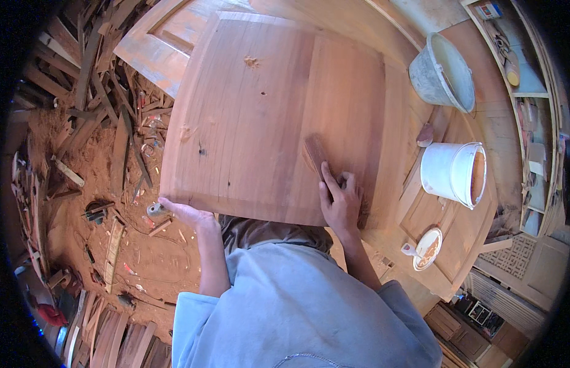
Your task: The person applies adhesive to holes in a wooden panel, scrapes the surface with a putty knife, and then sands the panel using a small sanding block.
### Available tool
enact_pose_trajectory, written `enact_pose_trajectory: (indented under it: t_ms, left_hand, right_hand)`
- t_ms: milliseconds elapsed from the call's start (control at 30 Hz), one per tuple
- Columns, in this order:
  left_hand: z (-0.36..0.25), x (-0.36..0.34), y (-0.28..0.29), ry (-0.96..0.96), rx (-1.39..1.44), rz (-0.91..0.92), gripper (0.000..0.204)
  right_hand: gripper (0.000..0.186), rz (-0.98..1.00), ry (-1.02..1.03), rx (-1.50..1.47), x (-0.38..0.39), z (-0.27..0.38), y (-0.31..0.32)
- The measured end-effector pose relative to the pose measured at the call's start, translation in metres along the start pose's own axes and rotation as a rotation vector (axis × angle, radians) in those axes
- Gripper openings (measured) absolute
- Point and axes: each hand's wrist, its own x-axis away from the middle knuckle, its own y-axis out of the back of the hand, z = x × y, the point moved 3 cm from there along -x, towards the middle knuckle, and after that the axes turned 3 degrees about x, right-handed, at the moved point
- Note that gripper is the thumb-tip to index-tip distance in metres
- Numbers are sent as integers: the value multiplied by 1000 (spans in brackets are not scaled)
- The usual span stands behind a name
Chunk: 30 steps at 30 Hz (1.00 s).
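Observation:
A wide reddish-brown wooden panel [266, 110] lies in front of me, with its near edge at my waist. It has a few small knots and holes. My right hand [342, 199] grips a narrow brown wooden block [315, 153] against the panel's surface, right of its middle. The block's underside is hidden. At the near left corner, my left hand [196, 216] holds the panel's edge from below, palm turned up. Some of its fingers are hidden under the wood.
At the right stand a grey bucket [429, 76] and a white bucket [441, 168]. A white lid [428, 248] with brown paste and a scraper [409, 249] lies nearer. Scrap wood [92, 104] litters the sawdust-covered floor [168, 257] at the left. Shelves [530, 95] line the far right.

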Motion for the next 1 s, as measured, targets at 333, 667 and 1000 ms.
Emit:
enact_pose_trajectory:
  t_ms: [333, 667, 1000]
  left_hand:
    - [-5, 11, -10, -3, 13, -39, 92]
    - [5, -4, 4, 55, 47, -28, 90]
    - [-5, 10, -8, 23, 3, -29, 89]
  right_hand:
    - [44, 47, 12, -192, -21, 10, 7]
    - [47, 83, 227, -32, 20, 35, 12]
    - [48, -9, 122, 36, -16, 24, -6]
